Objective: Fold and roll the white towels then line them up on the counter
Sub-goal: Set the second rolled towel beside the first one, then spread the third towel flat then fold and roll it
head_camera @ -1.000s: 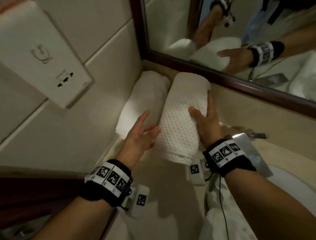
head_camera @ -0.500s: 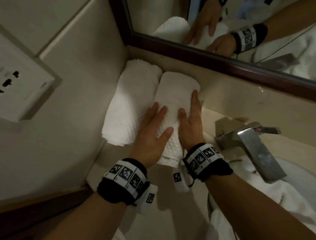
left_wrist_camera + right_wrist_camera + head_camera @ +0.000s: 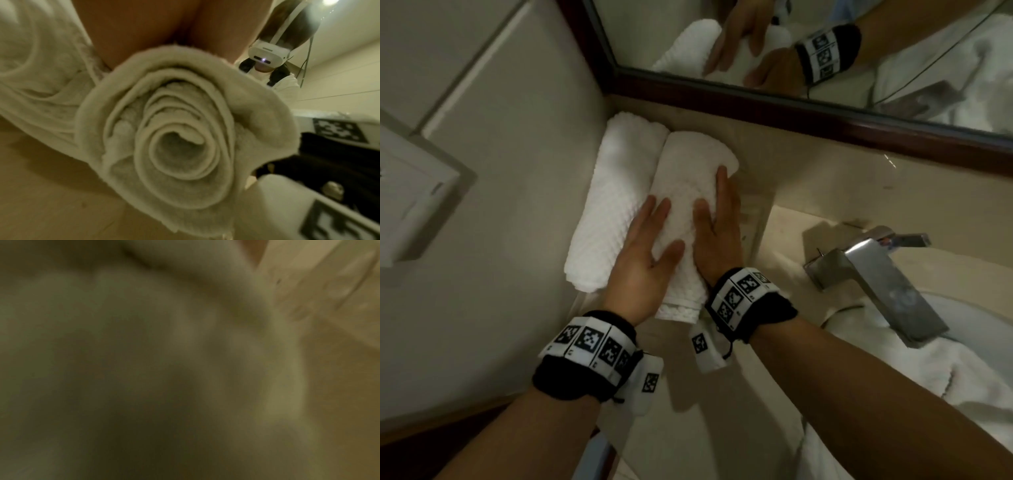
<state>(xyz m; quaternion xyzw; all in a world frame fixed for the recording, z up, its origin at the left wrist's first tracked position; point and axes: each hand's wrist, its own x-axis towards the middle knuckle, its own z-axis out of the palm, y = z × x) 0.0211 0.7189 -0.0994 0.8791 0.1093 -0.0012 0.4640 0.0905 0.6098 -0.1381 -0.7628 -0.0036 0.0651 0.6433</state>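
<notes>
Two rolled white towels lie side by side in the counter's back left corner. The left roll (image 3: 611, 202) sits against the wall. The right roll (image 3: 686, 198) lies under both hands. My left hand (image 3: 645, 246) rests flat on its left side with fingers straight, reaching into the seam between the rolls. My right hand (image 3: 717, 229) lies along its right side, fingers straight. The left wrist view shows the spiral end of the right roll (image 3: 176, 139) close up, with the left roll (image 3: 41, 81) beside it. The right wrist view is dark and blurred against towel cloth (image 3: 144, 361).
A chrome faucet (image 3: 876, 284) stands to the right over the sink, where loose white cloth (image 3: 928, 383) lies heaped. A dark-framed mirror (image 3: 791, 106) runs along the back. A wall socket plate (image 3: 410, 192) sticks out at the left. The beige counter (image 3: 705, 428) continues toward me.
My left hand moved from beside the right roll onto it. My right hand slid along the roll's right side. Over the last half second both hands stayed about where they were.
</notes>
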